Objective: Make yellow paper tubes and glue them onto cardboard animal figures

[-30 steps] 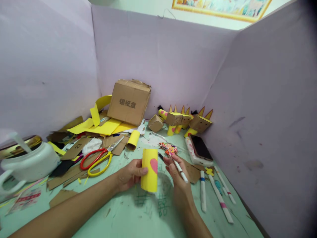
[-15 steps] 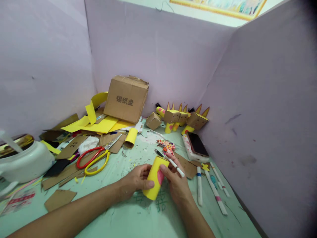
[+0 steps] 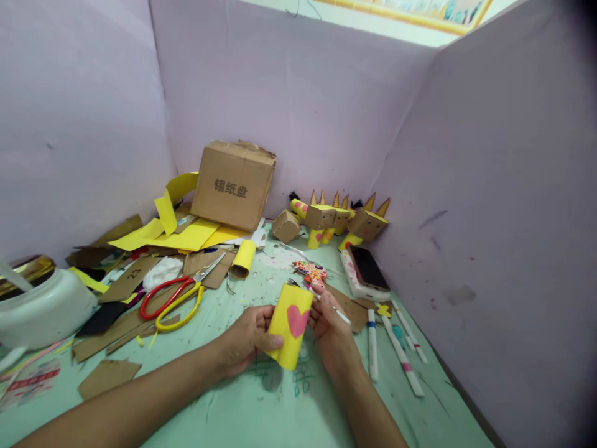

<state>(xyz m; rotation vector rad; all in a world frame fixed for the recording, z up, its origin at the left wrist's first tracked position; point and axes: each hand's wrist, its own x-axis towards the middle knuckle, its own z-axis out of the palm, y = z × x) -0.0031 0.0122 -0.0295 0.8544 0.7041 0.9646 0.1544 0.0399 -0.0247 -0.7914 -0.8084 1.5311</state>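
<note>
Yellow paper tube (image 3: 288, 326), with its pink heart (image 3: 297, 320) facing me, sits tilted between both my hands just above the green table (image 3: 242, 410). My left hand (image 3: 249, 339) is closed around its lower left side, thumb pressed on the front. My right hand (image 3: 333, 333) touches the tube's right edge with its fingertips while also pinching a white pen (image 3: 339, 315) that pokes out toward the right.

Behind my hands, going by size: a cardboard box (image 3: 232, 185) with printed characters stands against the purple wall, on yellow paper sheets (image 3: 180, 235). A white tub (image 3: 44, 308) sits at the far left. A row of cardboard figures (image 3: 342, 221) with yellow legs and pointed ears lines the back corner. Scissors (image 3: 172, 300) with red and yellow handles lie on brown cardboard scraps. A phone (image 3: 367, 269) lies face up near the right wall. Markers (image 3: 401, 354) lie side by side to the right of my right hand. A second yellow roll (image 3: 243, 259) lies on its side by the scissors' tip.
</note>
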